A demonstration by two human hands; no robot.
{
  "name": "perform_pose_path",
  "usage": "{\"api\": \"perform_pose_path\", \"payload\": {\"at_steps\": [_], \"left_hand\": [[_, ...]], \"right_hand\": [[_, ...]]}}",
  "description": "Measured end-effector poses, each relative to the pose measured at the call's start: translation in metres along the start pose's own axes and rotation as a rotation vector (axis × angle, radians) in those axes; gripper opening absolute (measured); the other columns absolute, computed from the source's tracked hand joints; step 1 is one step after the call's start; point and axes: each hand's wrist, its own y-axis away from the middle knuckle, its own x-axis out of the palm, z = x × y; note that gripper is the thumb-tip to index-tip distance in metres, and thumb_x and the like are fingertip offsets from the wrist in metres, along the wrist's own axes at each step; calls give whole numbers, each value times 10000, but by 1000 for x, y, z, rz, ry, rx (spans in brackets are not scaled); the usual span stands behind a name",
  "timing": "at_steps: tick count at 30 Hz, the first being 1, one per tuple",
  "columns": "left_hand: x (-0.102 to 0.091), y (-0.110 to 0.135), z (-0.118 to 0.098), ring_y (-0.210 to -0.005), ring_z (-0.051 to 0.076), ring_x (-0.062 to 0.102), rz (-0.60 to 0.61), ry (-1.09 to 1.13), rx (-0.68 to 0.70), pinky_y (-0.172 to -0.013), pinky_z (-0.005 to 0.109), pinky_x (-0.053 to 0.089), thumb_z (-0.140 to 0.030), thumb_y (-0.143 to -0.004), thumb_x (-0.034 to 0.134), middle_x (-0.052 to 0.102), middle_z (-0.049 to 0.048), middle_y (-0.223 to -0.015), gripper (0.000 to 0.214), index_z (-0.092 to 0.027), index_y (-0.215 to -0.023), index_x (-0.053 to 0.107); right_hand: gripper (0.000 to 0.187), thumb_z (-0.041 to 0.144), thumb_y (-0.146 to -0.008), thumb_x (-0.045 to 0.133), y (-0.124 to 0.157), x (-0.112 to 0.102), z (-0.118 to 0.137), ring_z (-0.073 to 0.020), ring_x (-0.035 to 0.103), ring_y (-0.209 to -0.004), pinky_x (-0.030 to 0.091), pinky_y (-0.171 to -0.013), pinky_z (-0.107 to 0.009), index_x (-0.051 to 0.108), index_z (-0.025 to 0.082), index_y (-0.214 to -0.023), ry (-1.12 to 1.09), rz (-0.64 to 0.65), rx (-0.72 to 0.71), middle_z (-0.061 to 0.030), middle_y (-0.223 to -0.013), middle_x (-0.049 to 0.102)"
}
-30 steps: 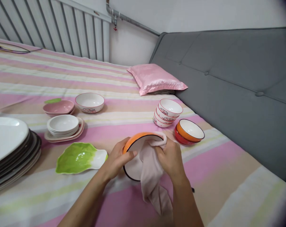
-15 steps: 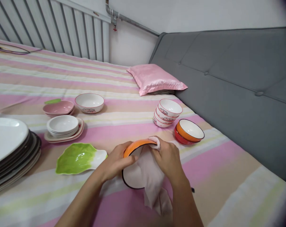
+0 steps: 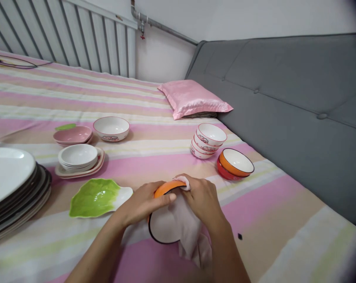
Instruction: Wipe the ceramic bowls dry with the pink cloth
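Tilted on its side, an orange bowl (image 3: 163, 228) with a dark rim and pale inside is held between both hands. My left hand (image 3: 148, 200) grips its left side, thumb over the rim. My right hand (image 3: 200, 196) pinches a pale pink cloth (image 3: 188, 224) over the upper right rim; the cloth hangs across the bowl's inside and down in front. To the left lies a green and white cabbage-leaf-shaped dish (image 3: 98, 198). Right of the hands, another orange bowl (image 3: 237, 162) sits in a red bowl (image 3: 228, 173).
A stack of white bowls (image 3: 209, 141) stands beyond the hands. On the left are a tall plate stack (image 3: 13, 177), small white dishes (image 3: 77, 155), pink dishes (image 3: 73, 135) and a white bowl (image 3: 111, 129). A pink pillow (image 3: 194, 98) lies by the grey headboard (image 3: 284, 78).
Both hands have shifted slightly left with the bowl, and the bowl has turned a little. My right hand and the cloth have slid left along the rim.
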Motion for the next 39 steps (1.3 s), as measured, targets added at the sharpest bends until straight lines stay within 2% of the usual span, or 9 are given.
{"api": "perform_pose_path", "payload": {"at_steps": [3, 8, 11, 17, 21, 24, 27, 33, 39], "left_hand": [[2, 0, 1, -1030, 296, 591, 129, 12, 5, -926, 376, 429, -472, -813, 561, 690, 70, -1096, 377, -255, -1094, 688], [4, -2, 8, -1114, 330, 551, -63, 220, -50, -875, 400, 450, -647, -832, 408, 626, 95, -1234, 571, -242, -1160, 640], [6, -4, 11, -1188, 342, 502, -96, 302, -24, -933, 417, 417, -644, -800, 478, 597, 102, -1276, 581, -233, -1188, 609], [25, -2, 3, -1173, 323, 526, 45, 353, 11, -937, 397, 451, -466, -687, 729, 567, 121, -1295, 660, -215, -1260, 520], [37, -1, 1, -1108, 296, 568, -106, 192, 33, -922, 390, 465, -395, -691, 742, 597, 118, -1238, 645, -193, -1251, 495], [38, -1, 2, -1044, 288, 598, -203, 79, 77, -896, 380, 475, -374, -699, 724, 622, 114, -1196, 613, -172, -1238, 512], [34, -2, 3, -1009, 280, 611, -215, 48, 134, -869, 357, 487, -314, -695, 708, 634, 102, -1178, 614, -167, -1259, 514], [20, -2, 3, -1051, 310, 588, -130, 30, 219, -849, 344, 487, -289, -675, 685, 636, 102, -1178, 617, -154, -1261, 546], [12, -3, 2, -940, 284, 615, -62, -6, 202, -780, 332, 490, -331, -697, 622, 665, 98, -1104, 548, -119, -1201, 586]], "right_hand": [[261, 221, -839, 509, -3, 2, -8, -213, 671, -813, 361, -641, -253, 679, 327, -1006, -74, -61, 84, -6, -848, 746], [216, 306, -794, 568, -10, 16, -25, -243, 670, -864, 456, -730, -306, 714, 239, -939, -385, -262, 265, -64, -867, 746], [327, 434, -735, 639, -14, 27, -31, -252, 677, -816, 491, -709, -322, 722, 165, -901, -657, -369, 407, -90, -848, 744], [472, 466, -597, 739, -17, 36, -25, -272, 688, -819, 528, -692, -342, 703, 96, -888, -1106, -451, 612, -130, -879, 740], [449, 435, -588, 745, -17, 37, -17, -275, 689, -818, 535, -686, -342, 694, 91, -874, -1233, -416, 648, -124, -862, 738], [430, 416, -610, 738, -18, 39, -13, -267, 687, -843, 534, -710, -340, 692, 112, -909, -1253, -407, 598, -105, -895, 739], [408, 422, -643, 723, -17, 38, -13, -256, 685, -845, 527, -729, -337, 696, 124, -920, -1181, -405, 522, -100, -911, 739], [320, 419, -725, 657, -12, 27, -21, -230, 670, -748, 502, -667, -310, 705, 135, -865, -862, -364, 377, -89, -832, 736], [209, 340, -759, 619, -9, 15, -24, -231, 659, -794, 490, -733, -328, 684, 172, -864, -675, -331, 269, -62, -841, 727]]}}
